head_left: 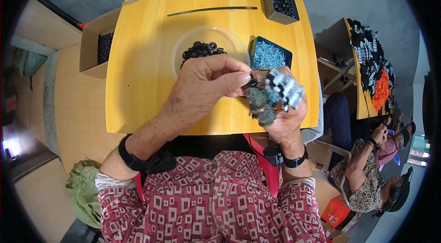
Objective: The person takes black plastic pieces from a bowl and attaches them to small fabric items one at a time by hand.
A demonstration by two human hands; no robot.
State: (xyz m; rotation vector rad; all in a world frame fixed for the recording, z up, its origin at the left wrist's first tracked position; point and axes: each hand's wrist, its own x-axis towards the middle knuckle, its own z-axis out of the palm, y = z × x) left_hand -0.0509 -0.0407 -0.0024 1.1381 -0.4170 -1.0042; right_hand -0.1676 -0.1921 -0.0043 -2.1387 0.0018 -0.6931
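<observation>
Yellow tabletop [138, 91] with a clear round dish [232, 44] of black rings [202, 51] on it; from that dish, a thin dark rod [211, 11] lies at twelve o'clock, a grey box [281, 17] at two, a black tray [288, 55] of blue beads [267, 54] at three. Between four and five, the right hand [290, 120] curls closed round a fuzzy grey-green piece [259, 100] and a striped piece [285, 87], and the left hand [200, 78] pinches a small black piece [252, 83] between thumb and forefinger

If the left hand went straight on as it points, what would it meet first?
Probably the small black piece at its fingertips, though contact is unclear; beyond, black-and-white fabric in the right hand.
</observation>
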